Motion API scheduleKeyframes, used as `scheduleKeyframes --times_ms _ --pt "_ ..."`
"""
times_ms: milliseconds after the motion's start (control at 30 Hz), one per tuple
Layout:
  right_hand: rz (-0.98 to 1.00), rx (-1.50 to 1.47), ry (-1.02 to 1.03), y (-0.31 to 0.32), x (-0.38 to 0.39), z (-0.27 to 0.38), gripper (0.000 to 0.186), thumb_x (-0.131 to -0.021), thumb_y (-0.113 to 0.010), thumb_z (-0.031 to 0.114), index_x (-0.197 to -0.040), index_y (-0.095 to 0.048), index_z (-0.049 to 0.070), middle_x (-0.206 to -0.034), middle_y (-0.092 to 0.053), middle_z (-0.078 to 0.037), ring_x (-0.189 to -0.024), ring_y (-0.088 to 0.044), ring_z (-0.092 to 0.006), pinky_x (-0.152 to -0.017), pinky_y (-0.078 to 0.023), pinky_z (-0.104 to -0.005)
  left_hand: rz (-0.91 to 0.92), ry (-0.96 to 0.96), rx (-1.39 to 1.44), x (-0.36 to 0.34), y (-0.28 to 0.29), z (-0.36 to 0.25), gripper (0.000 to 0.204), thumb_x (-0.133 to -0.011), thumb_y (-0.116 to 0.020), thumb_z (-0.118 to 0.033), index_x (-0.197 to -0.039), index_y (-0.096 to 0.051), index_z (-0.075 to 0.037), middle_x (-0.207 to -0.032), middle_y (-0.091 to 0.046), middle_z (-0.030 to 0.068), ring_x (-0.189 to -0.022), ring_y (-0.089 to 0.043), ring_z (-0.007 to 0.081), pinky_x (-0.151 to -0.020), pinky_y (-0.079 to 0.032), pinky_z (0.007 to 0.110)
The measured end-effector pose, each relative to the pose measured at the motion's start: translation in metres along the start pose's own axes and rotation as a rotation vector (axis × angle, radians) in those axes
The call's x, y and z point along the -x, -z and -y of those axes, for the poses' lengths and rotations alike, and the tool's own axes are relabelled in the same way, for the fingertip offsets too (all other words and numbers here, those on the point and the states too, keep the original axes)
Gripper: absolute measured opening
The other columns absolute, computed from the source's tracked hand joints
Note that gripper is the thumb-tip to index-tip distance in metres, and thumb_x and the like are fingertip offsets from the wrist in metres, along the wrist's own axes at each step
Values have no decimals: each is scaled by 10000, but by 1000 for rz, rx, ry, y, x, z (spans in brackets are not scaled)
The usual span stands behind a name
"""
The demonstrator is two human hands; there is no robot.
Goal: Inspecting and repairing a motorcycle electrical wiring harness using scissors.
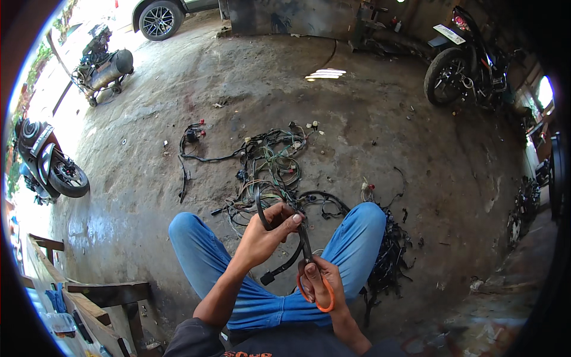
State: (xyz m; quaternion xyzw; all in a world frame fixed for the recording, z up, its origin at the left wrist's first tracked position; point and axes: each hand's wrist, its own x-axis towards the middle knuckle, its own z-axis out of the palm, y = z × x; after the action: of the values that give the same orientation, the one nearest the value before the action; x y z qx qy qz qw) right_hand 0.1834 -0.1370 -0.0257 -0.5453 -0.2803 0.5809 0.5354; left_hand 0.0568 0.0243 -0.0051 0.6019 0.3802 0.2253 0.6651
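My left hand [269,233] is closed around a black-wrapped cable [260,205] in front of my lap. One part of the cable loops up beside the fingers, and a black branch hangs down to a dark connector [267,278]. In my right hand [324,276] are scissors [307,253] with orange handles, thumb and fingers around the grips. The blades point up alongside the cable near my left fingertips; whether they touch it I cannot tell. Beyond my hands a tangled wiring harness [276,157], with green, black and pale wires, lies on the ground.
My knees in blue jeans [193,238] flank the work. Dark scraps [389,253] lie beside my right knee. Motorcycles stand at the left [50,160] and far right [461,65]. An air compressor [107,71] is at the far left, a wooden bench [113,293] at the near left.
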Motion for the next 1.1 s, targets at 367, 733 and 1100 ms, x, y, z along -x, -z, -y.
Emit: scheduleKeyframes --times_ms 367,733,1100 --pt "59 -246 -29 -3 -11 -14 480 -1017 -555 507 -834 -532 64 -534 -425 32 -378 -388 -48 -354 -325 -215 74 -9 20 10 -20 27 387 -1074 -524 -299 -1368 -559 -51 -920 -604 -5 -845 -519 79 -772 -444 261" --pt "-94 -283 -67 -12 -15 -13 523 -1032 -490 553 -886 -564 56 -556 -438 30 -386 -375 -49 -360 -318 -222 77 -39 -281 5 -21 20 295 -1069 -507 -281 -975 -450 -7 -738 -524 139 -700 -502 255 -674 -430 400" --pt "-58 -462 -233 -18 -15 0 643 -988 -387 703 -904 -537 84 -534 -379 41 -343 -345 -52 -334 -341 -209 161 -201 -338 7 -12 32 234 -1075 -467 -220 -981 -434 -8 -785 -485 218 -733 -467 426 -692 -402 457"
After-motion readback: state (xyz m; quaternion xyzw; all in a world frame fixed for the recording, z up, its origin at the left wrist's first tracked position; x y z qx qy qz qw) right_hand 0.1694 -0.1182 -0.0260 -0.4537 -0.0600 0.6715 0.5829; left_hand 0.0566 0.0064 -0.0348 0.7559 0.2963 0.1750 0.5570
